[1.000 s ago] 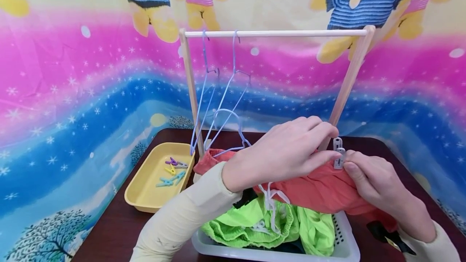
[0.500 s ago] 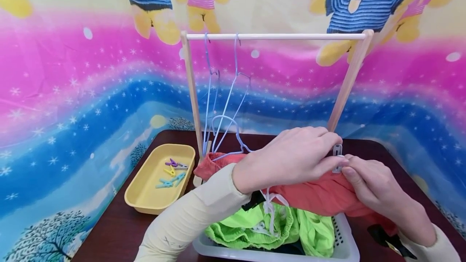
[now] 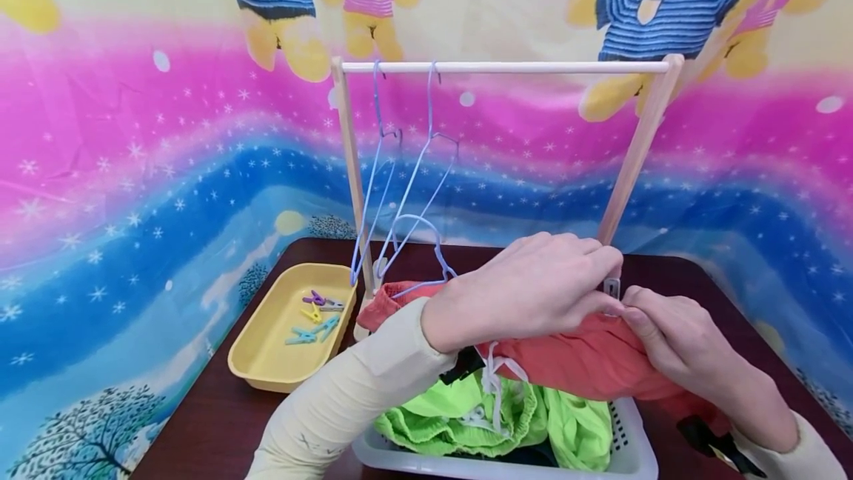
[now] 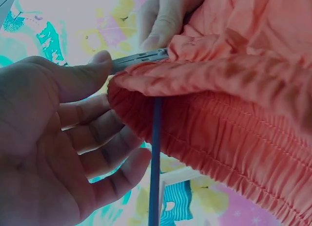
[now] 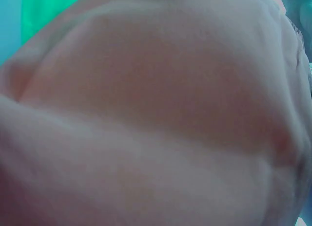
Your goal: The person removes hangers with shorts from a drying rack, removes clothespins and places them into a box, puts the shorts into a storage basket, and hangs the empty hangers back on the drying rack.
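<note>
Red drawstring pants [image 3: 573, 361] lie over the basket, and a blue hanger [image 3: 426, 221] pokes out of their left end. My left hand [image 3: 526, 291] reaches across them and pinches a grey clothespin [image 3: 611, 287] at the elastic waistband. In the left wrist view, the thumb presses the clothespin's [image 4: 141, 59] near end while the other fingers spread below the waistband [image 4: 195, 84]. A blue hanger rod [image 4: 155, 162] runs down from inside it. Beside the clothespin, my right hand [image 3: 686, 335] pinches the pants' fabric. Blurred cloth [image 5: 156, 99] fills most of the right wrist view.
A white basket [image 3: 640, 428] with lime-green clothing [image 3: 460, 421] stands in front. At left is a yellow tray [image 3: 260, 339] with several coloured clothespins [image 3: 313, 311]. A wooden rack [image 3: 506, 67] behind carries blue hangers [image 3: 409, 176] on its left part.
The left hand has come down slightly, and the clothespin's two handles, apart a second ago, are now mostly hidden between its fingers. The right hand has barely moved.
</note>
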Action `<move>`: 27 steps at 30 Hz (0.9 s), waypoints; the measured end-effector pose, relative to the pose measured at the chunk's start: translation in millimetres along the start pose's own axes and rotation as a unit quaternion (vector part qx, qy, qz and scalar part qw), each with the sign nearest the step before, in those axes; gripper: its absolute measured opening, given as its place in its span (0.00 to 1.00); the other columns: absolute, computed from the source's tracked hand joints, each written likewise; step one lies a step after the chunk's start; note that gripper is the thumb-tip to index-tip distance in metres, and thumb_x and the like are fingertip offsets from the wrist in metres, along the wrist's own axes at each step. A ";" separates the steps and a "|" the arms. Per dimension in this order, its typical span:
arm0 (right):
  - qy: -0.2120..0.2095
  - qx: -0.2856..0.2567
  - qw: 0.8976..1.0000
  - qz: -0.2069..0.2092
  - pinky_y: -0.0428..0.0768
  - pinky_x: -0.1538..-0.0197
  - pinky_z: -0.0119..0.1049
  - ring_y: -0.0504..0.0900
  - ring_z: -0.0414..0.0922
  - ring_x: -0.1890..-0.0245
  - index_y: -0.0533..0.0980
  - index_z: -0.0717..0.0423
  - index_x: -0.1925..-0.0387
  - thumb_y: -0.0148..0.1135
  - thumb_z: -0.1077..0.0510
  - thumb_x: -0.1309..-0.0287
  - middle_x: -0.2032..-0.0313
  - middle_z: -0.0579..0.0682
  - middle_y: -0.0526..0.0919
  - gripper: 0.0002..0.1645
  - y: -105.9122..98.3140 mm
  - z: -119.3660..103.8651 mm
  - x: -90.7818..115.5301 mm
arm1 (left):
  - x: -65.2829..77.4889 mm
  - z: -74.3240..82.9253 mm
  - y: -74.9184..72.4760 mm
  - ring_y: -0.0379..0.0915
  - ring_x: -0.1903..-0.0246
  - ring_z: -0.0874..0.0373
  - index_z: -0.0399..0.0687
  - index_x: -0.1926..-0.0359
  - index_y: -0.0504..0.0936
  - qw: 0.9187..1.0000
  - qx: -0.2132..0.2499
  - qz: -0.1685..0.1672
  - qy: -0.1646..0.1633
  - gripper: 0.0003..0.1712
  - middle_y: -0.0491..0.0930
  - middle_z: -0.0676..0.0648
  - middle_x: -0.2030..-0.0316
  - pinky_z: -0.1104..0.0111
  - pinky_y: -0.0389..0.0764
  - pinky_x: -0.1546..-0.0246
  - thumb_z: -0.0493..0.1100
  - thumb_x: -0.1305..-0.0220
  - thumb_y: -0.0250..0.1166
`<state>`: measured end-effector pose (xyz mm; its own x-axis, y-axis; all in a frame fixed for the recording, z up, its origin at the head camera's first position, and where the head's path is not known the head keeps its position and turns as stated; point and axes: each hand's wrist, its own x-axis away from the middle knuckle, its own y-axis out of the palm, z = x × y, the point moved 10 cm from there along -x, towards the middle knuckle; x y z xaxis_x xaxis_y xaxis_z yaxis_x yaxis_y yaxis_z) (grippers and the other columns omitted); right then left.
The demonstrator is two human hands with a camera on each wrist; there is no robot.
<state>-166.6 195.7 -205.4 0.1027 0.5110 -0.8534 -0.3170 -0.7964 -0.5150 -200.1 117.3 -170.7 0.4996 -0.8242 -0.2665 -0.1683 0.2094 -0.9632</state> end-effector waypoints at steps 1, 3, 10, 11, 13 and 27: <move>0.001 0.002 1.000 0.000 0.54 0.74 0.18 0.56 0.29 0.80 0.69 0.63 0.78 0.44 0.54 0.24 0.78 0.44 0.64 0.25 0.1 0.4 0.1 | 0.2 0.8 -0.4 0.68 0.69 0.69 0.59 0.60 0.74 1.000 -0.006 0.001 0.005 0.12 0.72 0.63 0.68 0.76 0.71 0.71 0.59 0.30 0.56; 0.003 0.002 1.000 -0.001 0.54 0.74 0.18 0.56 0.29 0.79 0.69 0.63 0.78 0.44 0.54 0.24 0.78 0.44 0.65 0.25 0.3 1.8 0.9 | 1.3 2.5 -2.3 0.68 0.69 0.69 0.59 0.60 0.74 1.000 -0.018 0.009 0.015 0.12 0.73 0.63 0.68 0.76 0.70 0.71 0.58 0.29 0.55; 0.023 0.024 0.999 0.004 0.57 0.75 0.20 0.59 0.29 0.80 0.70 0.63 0.77 0.44 0.52 0.24 0.77 0.46 0.69 0.26 -2.2 12.8 10.9 | 12.1 2.4 -22.2 0.69 0.68 0.69 0.57 0.59 0.76 0.998 -0.007 0.051 0.035 0.09 0.75 0.61 0.67 0.76 0.68 0.69 0.54 0.28 0.57; 0.026 0.027 0.999 0.005 0.59 0.75 0.20 0.60 0.29 0.79 0.71 0.64 0.77 0.44 0.52 0.24 0.77 0.47 0.70 0.26 -3.0 14.5 12.9 | 14.4 1.4 -24.6 0.69 0.68 0.69 0.56 0.58 0.77 0.998 0.003 0.053 0.033 0.09 0.75 0.61 0.67 0.76 0.68 0.69 0.54 0.29 0.57; 0.033 0.032 0.999 0.008 0.61 0.75 0.21 0.62 0.30 0.79 0.72 0.64 0.76 0.45 0.51 0.24 0.76 0.48 0.73 0.26 -4.7 17.8 16.5 | 19.7 -0.3 -28.1 0.69 0.67 0.69 0.55 0.55 0.78 0.998 0.018 0.056 0.031 0.11 0.76 0.60 0.65 0.77 0.69 0.67 0.54 0.28 0.57; 0.064 0.054 0.996 -0.007 0.64 0.73 0.22 0.62 0.29 0.77 0.74 0.62 0.75 0.45 0.49 0.25 0.76 0.45 0.72 0.27 -12.4 31.4 26.6 | 64.7 -13.2 -36.4 0.75 0.59 0.68 0.48 0.41 0.73 0.991 0.111 0.062 0.033 0.19 0.81 0.56 0.56 0.78 0.74 0.59 0.44 0.30 0.61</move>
<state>-189.6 229.3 -219.2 0.2249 0.4717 -0.8526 -0.4143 -0.7457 -0.5219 -172.9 49.4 -152.4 0.4292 -0.8156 -0.3880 -0.0297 0.4166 -0.9086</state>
